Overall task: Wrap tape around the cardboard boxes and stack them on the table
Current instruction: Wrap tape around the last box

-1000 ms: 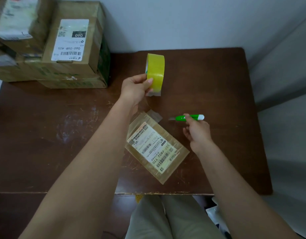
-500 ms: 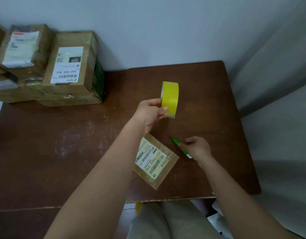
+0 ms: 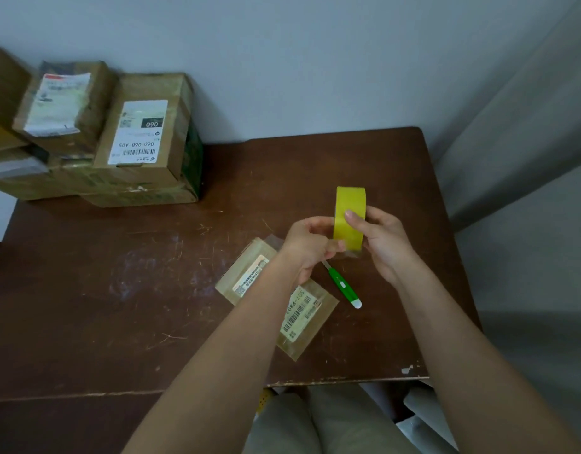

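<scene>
Both hands are now working the yellow tape roll above the flat parcel.

The right hand (image 3: 382,242), having let go of the green box cutter (image 3: 342,284), is curling round the tape roll (image 3: 349,217), while the left hand (image 3: 310,245) is pinching at its lower edge, probably freeing the tape end. The cutter is lying on the bench (image 3: 118,290) just below the roll, touching the flat parcel (image 3: 302,317); the stacked boxes (image 3: 141,139) are sitting well left of the roll.

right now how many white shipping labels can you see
3: one on the flat parcel under the left forearm, two on the stacked boxes, front box and rear box. More may be hidden.
</scene>
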